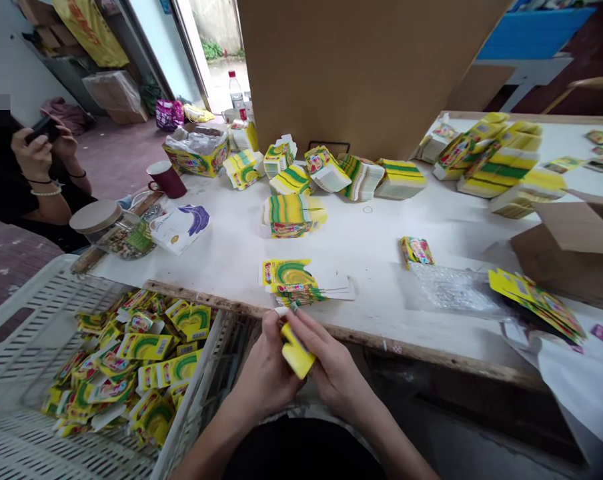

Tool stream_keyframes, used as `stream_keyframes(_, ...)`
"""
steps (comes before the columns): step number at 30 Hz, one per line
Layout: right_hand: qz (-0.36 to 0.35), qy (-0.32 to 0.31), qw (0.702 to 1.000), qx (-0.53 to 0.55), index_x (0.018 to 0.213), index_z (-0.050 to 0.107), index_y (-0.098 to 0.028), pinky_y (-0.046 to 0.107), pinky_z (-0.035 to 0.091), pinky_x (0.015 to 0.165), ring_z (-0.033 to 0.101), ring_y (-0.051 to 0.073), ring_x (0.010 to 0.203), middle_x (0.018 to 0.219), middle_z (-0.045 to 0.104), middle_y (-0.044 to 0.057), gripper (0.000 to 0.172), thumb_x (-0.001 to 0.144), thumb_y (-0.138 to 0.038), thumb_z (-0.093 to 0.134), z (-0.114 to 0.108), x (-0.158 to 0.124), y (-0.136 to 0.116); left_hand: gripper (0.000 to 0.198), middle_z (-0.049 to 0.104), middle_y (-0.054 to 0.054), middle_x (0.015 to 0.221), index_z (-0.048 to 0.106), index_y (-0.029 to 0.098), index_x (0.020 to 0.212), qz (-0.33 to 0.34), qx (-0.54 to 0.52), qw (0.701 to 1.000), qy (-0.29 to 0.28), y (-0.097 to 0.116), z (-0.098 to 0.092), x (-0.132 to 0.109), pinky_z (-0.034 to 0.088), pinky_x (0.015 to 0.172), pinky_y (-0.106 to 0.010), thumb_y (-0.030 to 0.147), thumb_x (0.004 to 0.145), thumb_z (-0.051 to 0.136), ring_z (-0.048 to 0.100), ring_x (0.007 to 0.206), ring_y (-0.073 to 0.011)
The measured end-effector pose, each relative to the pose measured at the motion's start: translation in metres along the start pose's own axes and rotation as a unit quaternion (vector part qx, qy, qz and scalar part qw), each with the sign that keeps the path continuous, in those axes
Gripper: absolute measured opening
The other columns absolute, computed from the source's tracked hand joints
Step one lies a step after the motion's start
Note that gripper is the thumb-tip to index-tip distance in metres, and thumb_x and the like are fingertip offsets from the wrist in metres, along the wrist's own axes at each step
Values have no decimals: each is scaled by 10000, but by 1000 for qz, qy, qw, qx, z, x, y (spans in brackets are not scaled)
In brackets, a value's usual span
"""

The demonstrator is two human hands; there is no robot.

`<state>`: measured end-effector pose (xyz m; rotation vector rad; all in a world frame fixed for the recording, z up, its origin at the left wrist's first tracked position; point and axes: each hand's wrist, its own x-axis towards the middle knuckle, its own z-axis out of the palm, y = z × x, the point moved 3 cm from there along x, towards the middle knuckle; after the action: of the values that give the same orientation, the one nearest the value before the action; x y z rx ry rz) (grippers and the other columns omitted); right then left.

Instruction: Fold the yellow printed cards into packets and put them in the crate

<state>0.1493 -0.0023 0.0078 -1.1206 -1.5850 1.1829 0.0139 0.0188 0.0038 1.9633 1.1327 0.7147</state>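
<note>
Both of my hands meet just off the table's front edge around one small yellow box [297, 353]. My left hand [267, 363] grips its left side, with a white covering on a fingertip. From the other side my right hand [331, 363] holds it, fingers closed over the box; a greenish covering shows on one fingertip. Right beyond my fingertips lies a fanned pile of flat yellow-and-green cartons [289, 277] on the white table [221, 257]. Farther back is a banded-looking stack of the same cartons [287, 215].
At left, a white plastic crate [16, 373] holds many small boxes. Bundled cartons [401, 179] line a tall cardboard sheet [346, 73]. A glass jar [124, 233], maroon mug [167, 180] and clear plastic bag [454, 290] lie about. Another person's hands [44, 143] hold a phone.
</note>
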Motion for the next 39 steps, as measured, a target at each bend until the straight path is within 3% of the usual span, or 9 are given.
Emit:
stream_keyframes(4, -46, 79, 993, -74, 1404, 453, -313, 366, 385, 1100, 435, 201, 1352, 1480, 440, 78, 500, 943, -128, 395, -6, -1, 7, 619, 513, -113, 1135, 340, 215, 1202, -11, 64, 994, 89, -4, -7, -1, 508, 868, -443, 172, 682, 672, 571, 1048, -273)
stream_keyframes(7, -78, 24, 989, -123, 1446, 388, -279, 393, 403, 1082, 379, 256, 1385, 1514, 376, 128, 537, 928, -236, 524, -9, -1, 10, 587, 601, -82, 1067, 394, 230, 1186, -19, 94, 990, 105, -3, -22, -5, 531, 810, -406, 242, 694, 714, 625, 952, -253)
stream_keyframes(15, -37, -105, 985, -129, 1143, 664, -247, 353, 460, 1012, 569, 218, 1186, 1319, 552, 96, 251, 910, -251, 570, -29, 6, -11, 698, 674, -67, 1101, 362, 241, 1257, 15, 115, 993, 8, 9, -44, 0, 542, 809, -349, 332, 685, 752, 664, 948, -236)
stream_keyframes(21, 29, 37, 999, 2, 1520, 129, -226, 401, 328, 1137, 382, 201, 1379, 1511, 373, 115, 682, 939, -239, 486, -14, 4, -4, 606, 618, -151, 1142, 390, 185, 1265, 42, 196, 965, 170, 11, -21, -6, 530, 800, -420, 361, 763, 679, 627, 989, -305)
stream_keyframes(27, 90, 86, 991, -53, 1335, 524, -123, 447, 441, 1038, 590, 275, 1184, 1295, 608, 173, 461, 984, -350, 328, 2, 6, 4, 598, 642, -153, 1111, 446, 138, 1244, -35, 190, 978, 75, -7, 2, -9, 486, 858, -505, 213, 697, 675, 623, 963, -320)
stream_keyframes(31, 22, 38, 999, -19, 1436, 354, -178, 373, 500, 955, 617, 219, 1106, 1261, 611, 136, 492, 973, -336, 402, -2, 19, -7, 479, 670, -67, 993, 547, 191, 1126, -84, 27, 992, 95, -15, -22, -10, 506, 816, -406, 256, 683, 716, 631, 875, -254)
stream_keyframes(33, -11, 90, 995, -42, 1419, 360, -179, 367, 508, 922, 605, 216, 1078, 1225, 597, 132, 504, 955, -355, 451, -15, 31, -7, 463, 644, -32, 995, 567, 218, 1098, -40, -149, 959, 237, -18, -46, -14, 519, 760, -308, 399, 701, 720, 616, 854, -201)
stream_keyframes(36, 8, 211, 945, -252, 1266, 532, -167, 482, 432, 970, 519, 292, 1146, 1228, 537, 168, 379, 926, -331, 505, -36, 52, 3, 638, 590, -56, 1173, 558, 213, 1159, -13, -385, 803, 455, -30, -73, -24, 511, 870, -292, 703, 752, 517, 584, 1042, -206)
stream_keyframes(39, 42, 213, 911, -351, 1057, 636, -175, 542, 405, 924, 516, 329, 1068, 1143, 563, 164, 211, 869, -257, 584, -41, 70, 17, 758, 567, -96, 1233, 573, 200, 1143, -103, -486, 723, 481, -44, -69, -27, 494, 946, -345, 811, 773, 319, 558, 1142, -230)
